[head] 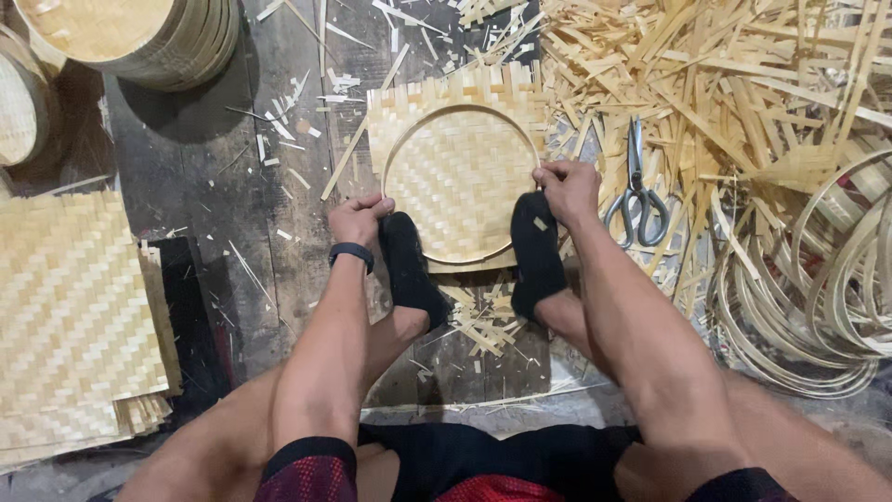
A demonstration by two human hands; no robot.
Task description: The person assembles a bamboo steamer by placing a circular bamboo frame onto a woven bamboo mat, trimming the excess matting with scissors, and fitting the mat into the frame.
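From above, the person sits on the dark plank floor (204, 186) with both black-socked feet (534, 251) planted on the near edge of a square mat of pale woven bamboo (460, 177), evidently to pin it flat. A thin round bamboo hoop (462, 110) lies on top of the mat, and both hands work at its rim. The right hand (567, 191) has its fingers pinched on the hoop's right side, pressing it against the weave just above the right foot. The left hand (360, 218), a black band at its wrist, is curled into a loose fist at the hoop's lower left; whether its fingertips actually grip the rim I cannot tell. Just beyond the right fingers lie steel scissors (636, 186) on a heap of bamboo offcuts (725, 84), within easy reach. Well left of the left hand sits a stack of similar woven mats (70, 316).
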